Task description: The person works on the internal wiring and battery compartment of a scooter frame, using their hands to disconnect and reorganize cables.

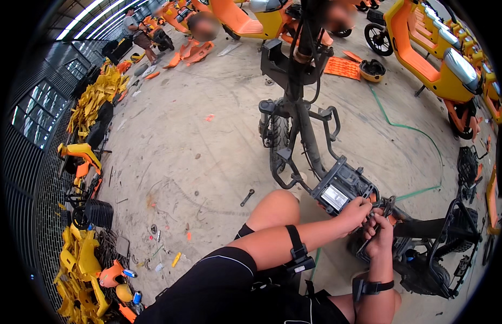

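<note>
Head view: both hands, left and right, fingers pinching a small fastener at five o'clock on stripped scooter frame, likely loosening; steady twisting needed next.

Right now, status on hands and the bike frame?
Left hand and right hand both gripping parts beside the black box on the stripped frame. Nothing blocking.

Label on battery housing

White rectangular label, black-framed, at four o'clock of centre, just at ten o'clock of left hand.
</note>
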The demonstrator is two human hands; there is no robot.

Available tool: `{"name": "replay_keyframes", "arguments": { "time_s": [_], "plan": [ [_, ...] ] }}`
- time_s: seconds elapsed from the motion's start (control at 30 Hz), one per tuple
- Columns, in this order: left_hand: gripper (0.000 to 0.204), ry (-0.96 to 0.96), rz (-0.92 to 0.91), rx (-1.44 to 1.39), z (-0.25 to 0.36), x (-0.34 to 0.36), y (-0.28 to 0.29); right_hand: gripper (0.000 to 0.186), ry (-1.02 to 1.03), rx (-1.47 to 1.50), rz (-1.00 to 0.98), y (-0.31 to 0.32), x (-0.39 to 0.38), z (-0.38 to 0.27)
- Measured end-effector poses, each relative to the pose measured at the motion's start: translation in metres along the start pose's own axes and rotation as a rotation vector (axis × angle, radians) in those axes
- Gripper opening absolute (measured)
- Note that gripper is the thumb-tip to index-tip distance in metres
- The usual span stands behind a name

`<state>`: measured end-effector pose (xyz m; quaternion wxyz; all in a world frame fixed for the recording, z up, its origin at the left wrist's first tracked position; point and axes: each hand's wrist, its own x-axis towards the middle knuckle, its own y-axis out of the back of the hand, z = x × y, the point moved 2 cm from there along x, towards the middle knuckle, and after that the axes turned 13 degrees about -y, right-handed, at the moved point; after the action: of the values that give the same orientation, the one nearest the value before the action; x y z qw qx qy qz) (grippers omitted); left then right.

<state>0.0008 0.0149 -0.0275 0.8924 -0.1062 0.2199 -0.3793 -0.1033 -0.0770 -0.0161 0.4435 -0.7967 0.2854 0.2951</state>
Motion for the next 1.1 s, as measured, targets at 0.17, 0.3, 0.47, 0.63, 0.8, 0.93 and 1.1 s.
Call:
{"name": "replay_keyframes", "arguments": {
  "time_s": [0.17,0.3,0.47,0.63,0.8,0.93,1.1],
  "plan": [
    [0.02,0.05,0.051,-0.113,0.022,-0.019,-0.001,0.017,-0.09,0.082,-0.003,0.015,0.019,0.018],
    [0.021,0.032,0.089,-0.092,-0.001,-0.014,0.017,0.019,-0.061,0.073,0.034,-0.002,0.014,0.019],
    [0.024,0.0,0.082,-0.356,0.015,-0.023,0.015,0.017,-0.081,0.128,-0.033,-0.018,0.008,0.02],
    [0.035,0.043,-0.154,-0.606,0.026,-0.029,0.026,0.012,-0.127,0.197,-0.168,-0.025,0.002,0.03],
    [0.04,-0.087,-0.172,-0.748,0.034,-0.027,0.033,0.041,-0.057,0.239,-0.387,-0.036,-0.006,0.037],
    [0.039,-0.163,-0.031,-0.797,0.027,-0.027,0.034,0.056,-0.041,0.267,-0.223,-0.05,-0.002,0.048],
    [0.037,-0.174,-0.023,-0.729,0.022,-0.027,0.035,0.061,0.001,0.215,-0.317,-0.047,0.004,0.056]
  ]
}}
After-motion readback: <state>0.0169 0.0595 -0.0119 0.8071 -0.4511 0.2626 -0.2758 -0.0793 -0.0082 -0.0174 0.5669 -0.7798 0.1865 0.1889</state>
